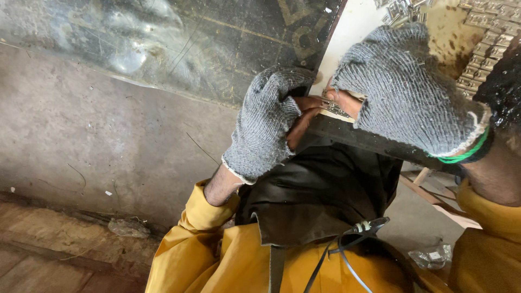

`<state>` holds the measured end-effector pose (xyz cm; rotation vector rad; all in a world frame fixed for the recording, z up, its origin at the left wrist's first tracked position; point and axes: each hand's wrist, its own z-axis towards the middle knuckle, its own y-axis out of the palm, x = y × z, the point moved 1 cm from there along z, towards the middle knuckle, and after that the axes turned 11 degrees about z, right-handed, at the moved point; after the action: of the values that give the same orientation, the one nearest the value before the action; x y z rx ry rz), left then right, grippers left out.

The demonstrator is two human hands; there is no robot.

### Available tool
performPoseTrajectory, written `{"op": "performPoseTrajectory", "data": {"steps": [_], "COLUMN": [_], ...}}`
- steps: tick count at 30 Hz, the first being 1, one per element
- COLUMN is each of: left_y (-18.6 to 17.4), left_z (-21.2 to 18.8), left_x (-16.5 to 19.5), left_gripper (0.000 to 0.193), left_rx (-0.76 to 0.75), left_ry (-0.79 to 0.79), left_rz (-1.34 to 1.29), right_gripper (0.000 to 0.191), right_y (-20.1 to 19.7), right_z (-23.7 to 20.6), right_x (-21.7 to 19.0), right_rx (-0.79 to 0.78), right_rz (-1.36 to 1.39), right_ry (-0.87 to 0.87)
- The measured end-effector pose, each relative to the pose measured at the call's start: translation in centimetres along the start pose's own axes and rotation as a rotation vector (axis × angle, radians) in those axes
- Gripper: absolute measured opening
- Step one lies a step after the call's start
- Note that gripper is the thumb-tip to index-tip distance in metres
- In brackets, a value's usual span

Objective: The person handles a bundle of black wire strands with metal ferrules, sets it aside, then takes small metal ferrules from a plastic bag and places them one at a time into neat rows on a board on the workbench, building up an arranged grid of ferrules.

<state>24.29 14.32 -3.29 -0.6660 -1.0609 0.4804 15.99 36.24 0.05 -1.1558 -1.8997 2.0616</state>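
My left hand [266,122] wears a grey knitted fingerless glove, and its bare fingertips pinch a small shiny metal part [335,107]. My right hand [404,87], in the same kind of glove with a green cuff edge, grips that part from the other side. Both hands meet at the near edge of a dark board [358,140], over my lap. Yellow sleeves cover both forearms. The part is mostly hidden by my fingers.
Several similar silvery metal pieces [485,38] lie in rows on a stained white surface at top right. A dusty plastic-covered dark sheet [163,43] leans above a concrete floor [81,141]. A dark apron [315,195] and cables lie on my lap.
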Motion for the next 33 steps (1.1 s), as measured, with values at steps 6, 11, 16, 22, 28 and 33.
{"op": "performPoseTrajectory", "data": {"steps": [6, 11, 16, 22, 28, 33], "left_y": [0.4, -0.2, -1.5, -1.2, -0.7, -0.6], "left_z": [-0.2, 0.3, 1.5, 2.8, 2.4, 2.6], "left_x": [-0.3, -1.7, -1.5, -0.3, 0.0, 0.1], "left_gripper": [0.023, 0.019, 0.017, 0.016, 0.018, 0.018], "left_rx": [-0.009, -0.129, 0.006, -0.070, -0.072, -0.073], "left_ry": [-0.001, -0.255, -0.004, 0.056, 0.034, 0.036], "left_rz": [-0.010, -0.186, 0.067, 0.088, 0.032, 0.030], "right_gripper": [0.024, 0.017, 0.012, 0.016, 0.020, 0.021], "right_y": [-1.5, -2.3, -3.2, -4.2, -4.9, -5.1], "right_z": [-1.3, -4.0, -5.1, -5.4, -4.9, -4.9], "right_x": [0.8, 3.3, 4.7, 3.7, 3.0, 3.0], "right_rx": [-0.008, 0.191, 0.185, 0.197, 0.137, 0.125], "right_rz": [-0.172, 0.466, 0.263, 0.052, 0.027, 0.149], "right_ry": [-0.025, 0.402, 0.224, 0.154, 0.225, 0.354]}}
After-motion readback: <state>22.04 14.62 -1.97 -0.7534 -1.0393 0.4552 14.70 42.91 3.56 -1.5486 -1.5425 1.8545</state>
